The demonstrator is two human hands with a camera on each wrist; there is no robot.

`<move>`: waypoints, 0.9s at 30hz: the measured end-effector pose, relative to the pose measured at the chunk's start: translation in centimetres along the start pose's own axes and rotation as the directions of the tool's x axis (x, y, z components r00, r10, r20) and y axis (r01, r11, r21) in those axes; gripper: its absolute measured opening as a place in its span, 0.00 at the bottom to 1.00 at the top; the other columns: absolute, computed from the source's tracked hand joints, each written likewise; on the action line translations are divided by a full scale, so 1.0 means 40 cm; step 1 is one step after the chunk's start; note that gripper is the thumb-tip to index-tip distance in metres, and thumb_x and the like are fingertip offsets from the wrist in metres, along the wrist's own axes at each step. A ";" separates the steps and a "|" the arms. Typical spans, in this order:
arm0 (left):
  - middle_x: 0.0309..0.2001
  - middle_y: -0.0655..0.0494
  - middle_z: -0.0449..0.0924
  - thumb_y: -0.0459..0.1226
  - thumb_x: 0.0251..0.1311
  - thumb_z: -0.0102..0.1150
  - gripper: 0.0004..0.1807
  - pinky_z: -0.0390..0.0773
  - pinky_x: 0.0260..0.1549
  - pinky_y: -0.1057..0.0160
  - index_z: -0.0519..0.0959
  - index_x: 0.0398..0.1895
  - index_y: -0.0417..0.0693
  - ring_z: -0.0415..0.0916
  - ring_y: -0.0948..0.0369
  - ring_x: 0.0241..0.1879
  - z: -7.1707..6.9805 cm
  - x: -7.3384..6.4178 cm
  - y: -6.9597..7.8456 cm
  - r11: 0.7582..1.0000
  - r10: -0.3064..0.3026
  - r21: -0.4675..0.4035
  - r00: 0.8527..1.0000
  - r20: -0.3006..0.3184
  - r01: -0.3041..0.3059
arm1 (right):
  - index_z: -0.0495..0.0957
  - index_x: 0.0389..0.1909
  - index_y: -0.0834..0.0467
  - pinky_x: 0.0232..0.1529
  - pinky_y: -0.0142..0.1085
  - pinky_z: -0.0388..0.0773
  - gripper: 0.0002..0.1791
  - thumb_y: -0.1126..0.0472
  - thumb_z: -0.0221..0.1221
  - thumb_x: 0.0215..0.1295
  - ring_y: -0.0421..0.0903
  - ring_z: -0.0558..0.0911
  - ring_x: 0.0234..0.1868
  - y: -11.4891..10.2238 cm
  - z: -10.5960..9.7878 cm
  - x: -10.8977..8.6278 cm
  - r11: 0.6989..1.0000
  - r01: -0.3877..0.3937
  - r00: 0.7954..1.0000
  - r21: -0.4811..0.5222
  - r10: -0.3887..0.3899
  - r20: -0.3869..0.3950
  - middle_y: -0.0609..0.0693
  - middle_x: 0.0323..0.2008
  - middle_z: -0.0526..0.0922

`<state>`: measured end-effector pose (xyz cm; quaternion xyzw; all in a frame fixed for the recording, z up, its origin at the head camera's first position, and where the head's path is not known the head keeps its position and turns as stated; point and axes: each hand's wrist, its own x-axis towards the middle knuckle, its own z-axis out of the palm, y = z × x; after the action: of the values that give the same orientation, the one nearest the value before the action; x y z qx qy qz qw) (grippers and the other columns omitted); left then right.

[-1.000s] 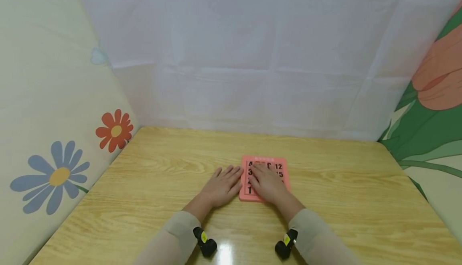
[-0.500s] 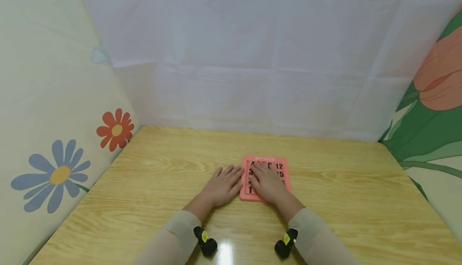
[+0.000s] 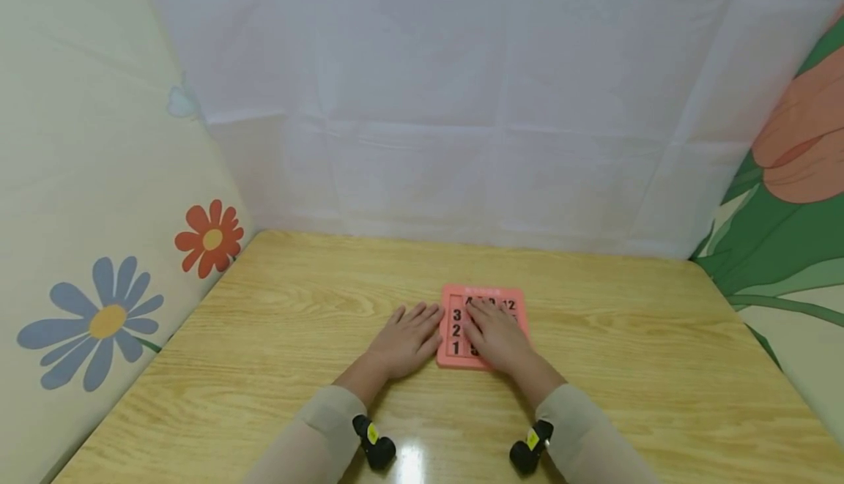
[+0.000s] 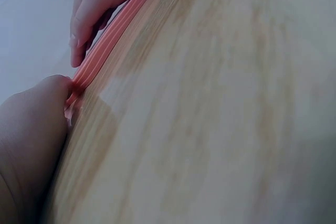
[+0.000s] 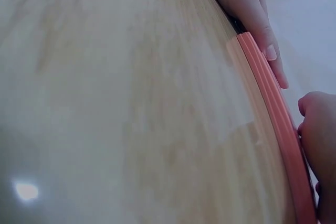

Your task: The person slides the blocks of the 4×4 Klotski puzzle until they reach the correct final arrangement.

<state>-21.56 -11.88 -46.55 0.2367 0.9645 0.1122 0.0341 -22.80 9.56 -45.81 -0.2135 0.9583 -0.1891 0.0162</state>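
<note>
A pink number slide puzzle [image 3: 450, 362] with black-numbered tiles lies flat on the wooden table in the head view. My right hand [image 3: 499, 336] rests over it, its fingertips on the upper tiles, hiding several numbers in the middle and right. At the top-left corner of the grid, a bare slot shows above the 3 tile [image 3: 456, 315]. My left hand [image 3: 405, 342] lies flat on the table with its fingertips at the puzzle's left edge. Both wrist views show the puzzle's pink side edge [image 5: 275, 108] low against the table, with a hand at each side.
The wooden table [image 3: 297, 286] runs back to a white cloth wall [image 3: 422, 103]. Flower-printed cloths stand at the left [image 3: 99, 176] and right [image 3: 791, 250]. A small black camera is on each wrist.
My right hand has slid slightly to the right over the puzzle. The 4 tile has shifted right from the top-left corner, leaving a gap there. The left hand stays put.
</note>
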 end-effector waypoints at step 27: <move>0.78 0.56 0.52 0.54 0.76 0.32 0.32 0.44 0.76 0.44 0.54 0.78 0.52 0.47 0.52 0.78 -0.001 0.000 0.003 1.000 0.002 0.004 1.000 0.000 -0.002 | 0.68 0.69 0.59 0.77 0.54 0.49 0.27 0.48 0.43 0.77 0.55 0.59 0.76 0.021 -0.009 -0.012 1.000 -0.007 1.000 0.009 0.007 -0.029 0.55 0.72 0.66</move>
<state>-21.51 -11.80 -46.48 0.2376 0.9645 0.1104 0.0336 -22.73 10.59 -45.82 -0.2075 0.9583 -0.1965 0.0041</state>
